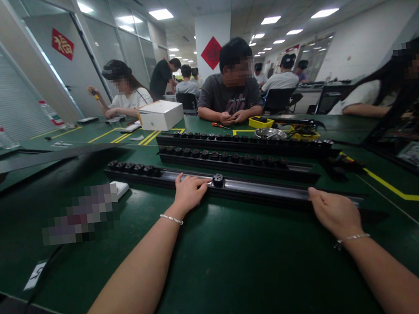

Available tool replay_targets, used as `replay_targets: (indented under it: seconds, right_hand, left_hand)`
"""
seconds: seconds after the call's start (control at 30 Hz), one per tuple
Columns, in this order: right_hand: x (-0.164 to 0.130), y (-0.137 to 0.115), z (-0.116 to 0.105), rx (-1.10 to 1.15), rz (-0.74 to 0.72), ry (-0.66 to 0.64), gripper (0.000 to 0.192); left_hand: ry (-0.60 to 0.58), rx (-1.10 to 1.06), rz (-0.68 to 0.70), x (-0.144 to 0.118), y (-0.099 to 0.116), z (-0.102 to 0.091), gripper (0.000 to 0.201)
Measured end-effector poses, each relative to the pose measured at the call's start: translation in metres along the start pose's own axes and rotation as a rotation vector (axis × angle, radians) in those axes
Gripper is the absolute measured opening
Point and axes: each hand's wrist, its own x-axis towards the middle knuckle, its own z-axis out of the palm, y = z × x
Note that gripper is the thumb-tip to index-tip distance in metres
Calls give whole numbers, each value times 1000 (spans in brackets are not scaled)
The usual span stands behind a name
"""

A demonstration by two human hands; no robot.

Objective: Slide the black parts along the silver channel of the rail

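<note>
Rails of black metal lie in a row across the dark green surface (pixel 222 275), and the nearest long black rail with a silvery channel (pixel 257 188) runs from upper left to lower right in front of the person. A cluster of small black socket modules (pixel 134 168) sits packed at its far left end, while one single black socket module (pixel 218 179) stands alone near the middle of the channel.

The left hand (pixel 189 191) lies palm down on the rail, fingers spread loosely and flat, its fingertips just beside the lone module; whether they touch it is hard to tell from this angle. It grips nothing. The right hand (pixel 333 211) rests on the rail's near edge toward the right end, fingers curled lightly over the edge, more a steadying hold than a closed grasp. Both wrists wear thin silver bracelets.

Behind this rail lie two more black rails filled with socket modules (pixel 231 154). Farther back stand a white cardboard box (pixel 160 114) and a small yellow tray (pixel 260 121). A seated person in a grey shirt (pixel 230 97) faces across the surface.
</note>
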Motion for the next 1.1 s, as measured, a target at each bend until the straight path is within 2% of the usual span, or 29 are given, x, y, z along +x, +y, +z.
replay_targets:
  seconds: [0.17,0.37,0.53,0.77,1.1]
  right_hand:
    - [0,-1,-1,-12,6,-31,57]
    - [1,0,0,-46,-51,19,52]
    - [0,-2,0,11,-25,-22,54]
    - [2,6,5,35,-12,3,52]
    - [0,4,0,2,0,-49,49]
  left_hand:
    - [-3,2,24,-1,1,-1,33]
    - [-24,6,27,-1,2,-3,33]
    - [-30,-1,29,-1,2,-3,33]
    - [-47,-15,71,-2,5,-2,32]
    - [-65,-13,104,-3,9,-4,33]
